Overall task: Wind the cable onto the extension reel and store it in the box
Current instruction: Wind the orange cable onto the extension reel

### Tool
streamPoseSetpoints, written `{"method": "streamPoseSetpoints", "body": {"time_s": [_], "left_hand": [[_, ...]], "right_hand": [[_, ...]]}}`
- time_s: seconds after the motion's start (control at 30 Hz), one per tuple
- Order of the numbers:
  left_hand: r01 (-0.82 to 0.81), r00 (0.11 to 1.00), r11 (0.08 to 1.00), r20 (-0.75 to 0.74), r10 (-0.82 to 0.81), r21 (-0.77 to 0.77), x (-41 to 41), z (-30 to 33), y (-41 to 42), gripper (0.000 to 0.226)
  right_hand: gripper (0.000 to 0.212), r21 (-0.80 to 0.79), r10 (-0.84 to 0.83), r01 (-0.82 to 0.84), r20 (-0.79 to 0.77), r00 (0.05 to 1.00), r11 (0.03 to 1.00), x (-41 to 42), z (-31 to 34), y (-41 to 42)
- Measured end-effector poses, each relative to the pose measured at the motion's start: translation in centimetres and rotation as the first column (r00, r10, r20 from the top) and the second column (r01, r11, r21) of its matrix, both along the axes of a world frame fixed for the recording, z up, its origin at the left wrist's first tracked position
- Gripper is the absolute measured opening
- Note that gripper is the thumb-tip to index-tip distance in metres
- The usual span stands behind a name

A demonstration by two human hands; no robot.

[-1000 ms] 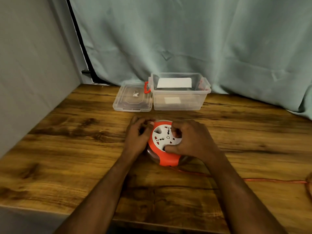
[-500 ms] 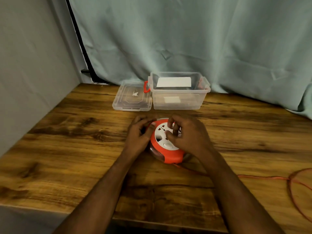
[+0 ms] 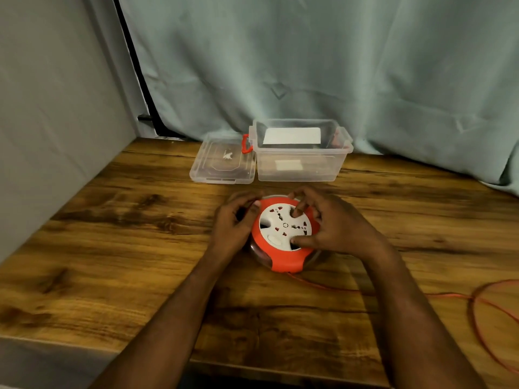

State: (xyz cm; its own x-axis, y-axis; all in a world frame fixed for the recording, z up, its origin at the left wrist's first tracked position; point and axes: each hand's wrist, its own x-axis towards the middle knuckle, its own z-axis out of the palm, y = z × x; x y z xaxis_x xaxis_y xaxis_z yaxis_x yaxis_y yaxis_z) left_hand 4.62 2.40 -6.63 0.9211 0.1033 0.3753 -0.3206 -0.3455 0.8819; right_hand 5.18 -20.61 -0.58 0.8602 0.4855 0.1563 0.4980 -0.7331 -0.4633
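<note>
Now winding | your left hand [image 3: 234,223] clamps the extension reel [image 3: 283,237] rim to steady it mid-table | right hand [image 3: 334,228] fingertips pinch the white hub to crank | orange cable [image 3: 488,307] trails right | clear box [image 3: 302,157] open behind

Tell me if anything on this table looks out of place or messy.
Only the orange cable: it trails loose from the reel and loops near the table's right edge, not yet wound in. The box and its lid sit tidy.
</note>
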Motion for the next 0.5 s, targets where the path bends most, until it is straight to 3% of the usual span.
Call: {"method": "streamPoseSetpoints", "body": {"time_s": [0.2, 0.33, 0.5], "left_hand": [[-0.032, 0.999, 0.999, 0.006, 0.032, -0.012, -0.1, 0.1, 0.1, 0.027], [-0.012, 0.999, 1.000, 0.030, 0.013, -0.018, -0.1, 0.1, 0.1, 0.026], [-0.023, 1.000, 1.000, 0.012, 0.023, -0.012, -0.2, 0.2, 0.0, 0.027]], "right_hand": [[0.047, -0.072, -0.022, 0.033, 0.145, 0.989, 0.997, -0.7, -0.4, 1.3], [0.051, -0.117, -0.102, 0.131, 0.227, 0.968, 0.984, -1.3, -0.8, 3.0], [0.054, -0.104, -0.112, 0.134, 0.198, 0.974, 0.985, -1.4, -1.5, 4.4]]}}
